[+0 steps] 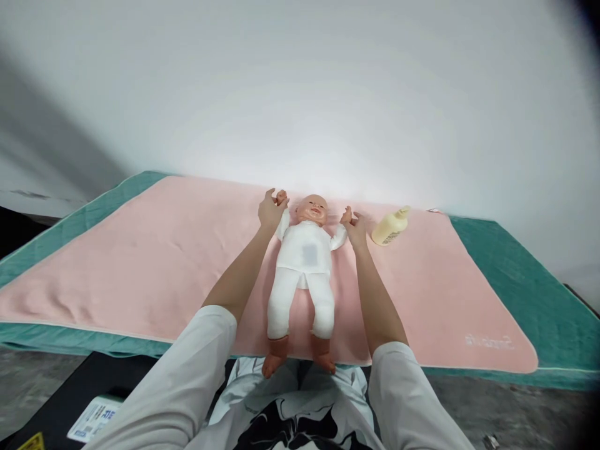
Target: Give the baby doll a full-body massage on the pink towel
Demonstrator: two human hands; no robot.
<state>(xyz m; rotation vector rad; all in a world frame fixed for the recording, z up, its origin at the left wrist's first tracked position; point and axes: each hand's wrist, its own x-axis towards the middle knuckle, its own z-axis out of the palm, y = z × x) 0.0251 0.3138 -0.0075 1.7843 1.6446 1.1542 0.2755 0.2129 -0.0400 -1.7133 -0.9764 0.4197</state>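
A baby doll [304, 247] in a white top and white trousers lies on its back, head away from me and bare feet at the near edge. Its arms are raised to either side of the head. My left hand [270, 211] is closed around the doll's hand on the left, thumb and fingers at its wrist. On the other side my right hand [357, 231] pinches the doll's other hand, whose small fingers stick up above mine. Just right of my right hand a pale yellow pump bottle [390, 226] lies tilted on its side.
A pink blanket [164, 250] is spread over a green padded mat [525, 281]. A pale wall [300, 94] rises directly behind. Below the near edge at left is a black surface with a white labelled packet [96, 417].
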